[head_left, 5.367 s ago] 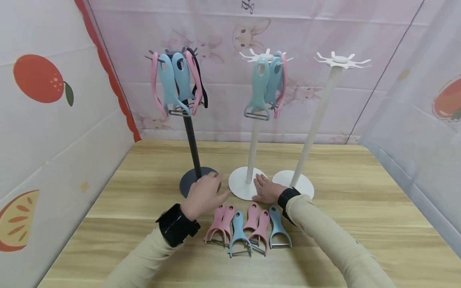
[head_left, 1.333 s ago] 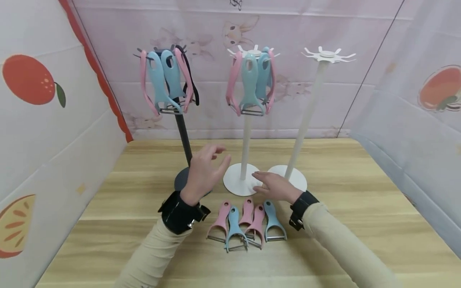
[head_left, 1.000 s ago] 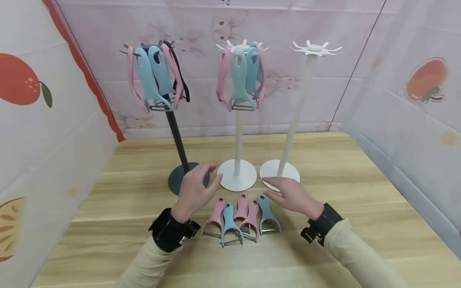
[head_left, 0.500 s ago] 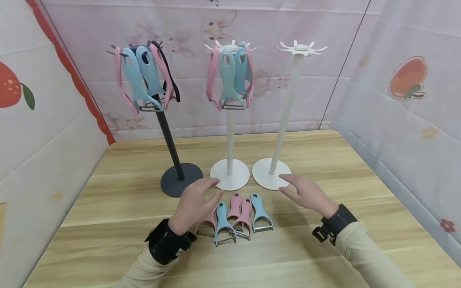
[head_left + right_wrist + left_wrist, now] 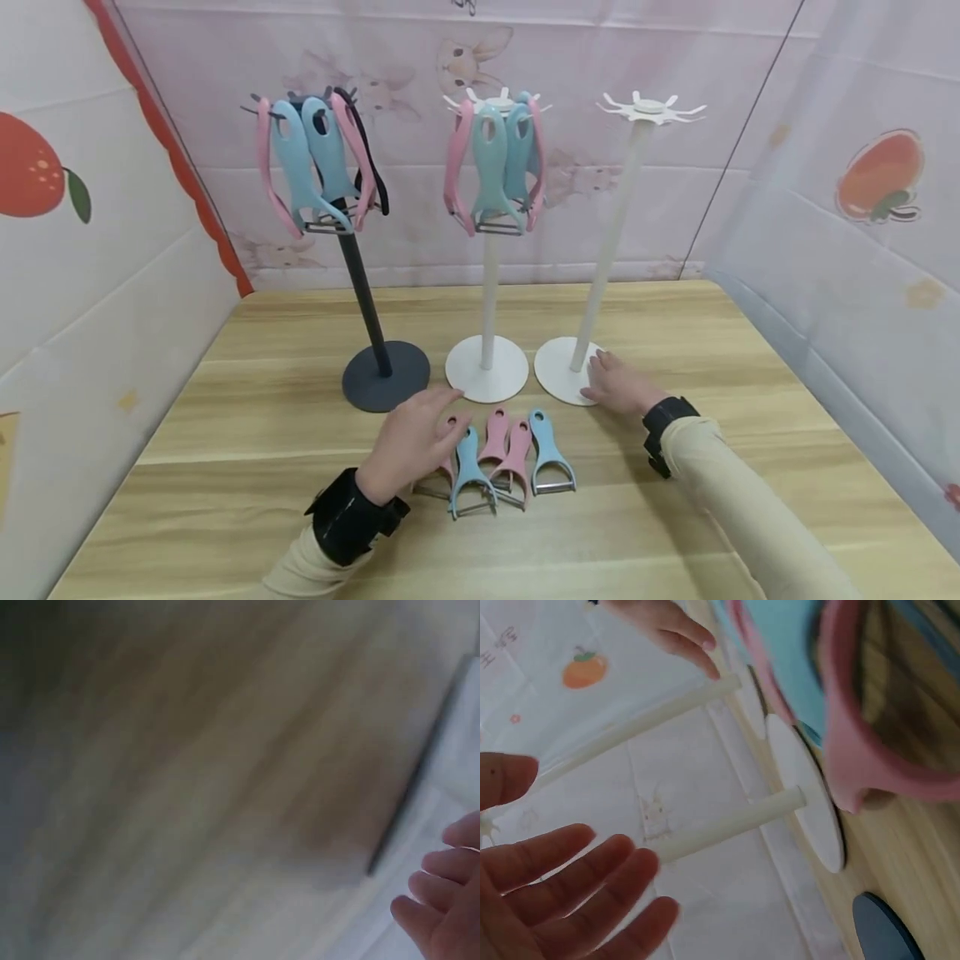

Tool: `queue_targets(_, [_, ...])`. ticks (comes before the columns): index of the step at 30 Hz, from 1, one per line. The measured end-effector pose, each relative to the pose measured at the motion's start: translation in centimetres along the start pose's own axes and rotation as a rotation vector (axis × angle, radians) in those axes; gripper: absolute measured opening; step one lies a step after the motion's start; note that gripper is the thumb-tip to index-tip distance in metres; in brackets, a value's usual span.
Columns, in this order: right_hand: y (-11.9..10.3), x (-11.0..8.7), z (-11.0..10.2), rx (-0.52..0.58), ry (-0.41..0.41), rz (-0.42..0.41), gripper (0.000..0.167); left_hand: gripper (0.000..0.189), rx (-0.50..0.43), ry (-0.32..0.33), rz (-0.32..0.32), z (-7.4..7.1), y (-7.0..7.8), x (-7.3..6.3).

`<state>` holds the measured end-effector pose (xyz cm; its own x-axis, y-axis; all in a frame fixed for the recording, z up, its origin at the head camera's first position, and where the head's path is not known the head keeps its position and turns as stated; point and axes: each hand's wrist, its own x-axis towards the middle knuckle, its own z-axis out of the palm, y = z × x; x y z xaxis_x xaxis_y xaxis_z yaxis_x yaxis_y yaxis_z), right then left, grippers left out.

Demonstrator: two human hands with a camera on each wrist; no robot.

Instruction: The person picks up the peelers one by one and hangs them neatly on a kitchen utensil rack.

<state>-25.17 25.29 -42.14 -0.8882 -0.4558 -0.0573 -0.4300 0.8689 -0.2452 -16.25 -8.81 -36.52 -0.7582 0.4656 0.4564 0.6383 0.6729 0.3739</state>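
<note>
L hand point(image 5: 412, 437) is over the L end of the peeler group, fingers loosely bent, thumb apart, nothing held; it partly hides the leftmost pink peeler point(image 5: 451, 468). Front blue peeler point(image 5: 467, 458) lies flat on the tabletop point(image 5: 262, 467), just R of that hand; long axis runs approx. away from the person, handle end far & by the thumb, blade end near. Contact: can't tell. R hand point(image 5: 621, 386) is farther off, fingers fairly straight on the R white stand's base point(image 5: 557, 375), w/ no grip.

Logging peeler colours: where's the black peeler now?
In the head view, the black peeler hangs upper left on the dark stand, just right of a pink peeler.
</note>
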Motion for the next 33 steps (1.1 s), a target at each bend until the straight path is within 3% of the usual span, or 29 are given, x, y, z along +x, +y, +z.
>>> queue_targets(6, [1.1,1.1,1.7,-0.068,-0.089,0.012,0.072,0.045,0.159,-0.307,-0.105,0.7,-0.8,-0.8])
queue_targets(9, [1.2,1.1,2.1,-0.082,-0.133,0.035,0.074,0.052,0.182,-0.389,-0.129,1.3,-1.4,-1.2])
queue_targets(12, [0.9,1.0,1.8,-0.063,-0.158,0.042,0.074,0.044,0.166,-0.437,-0.150,2.1,-2.1,-1.4])
queue_targets(17, [0.4,1.0,1.0,-0.054,-0.197,0.069,0.073,0.013,0.122,-0.426,-0.144,3.2,-2.9,-1.2])
queue_targets(21, [0.7,1.4,1.4,-0.080,-0.210,0.080,0.072,0.014,0.127,-0.410,-0.143,3.6,-2.8,-0.8])
queue_targets(26, [1.7,1.9,2.3,-0.094,-0.204,0.078,0.072,0.019,0.157,-0.415,-0.189,3.5,-2.4,-0.2])
queue_targets(30, [1.9,2.0,2.5,-0.096,-0.207,0.077,0.073,0.026,0.144,-0.335,-0.203,2.6,-2.3,0.5])
queue_targets(33, [1.8,2.0,2.4,-0.095,-0.213,0.080,0.074,0.013,0.083,-0.232,-0.194,1.4,-1.8,1.6])
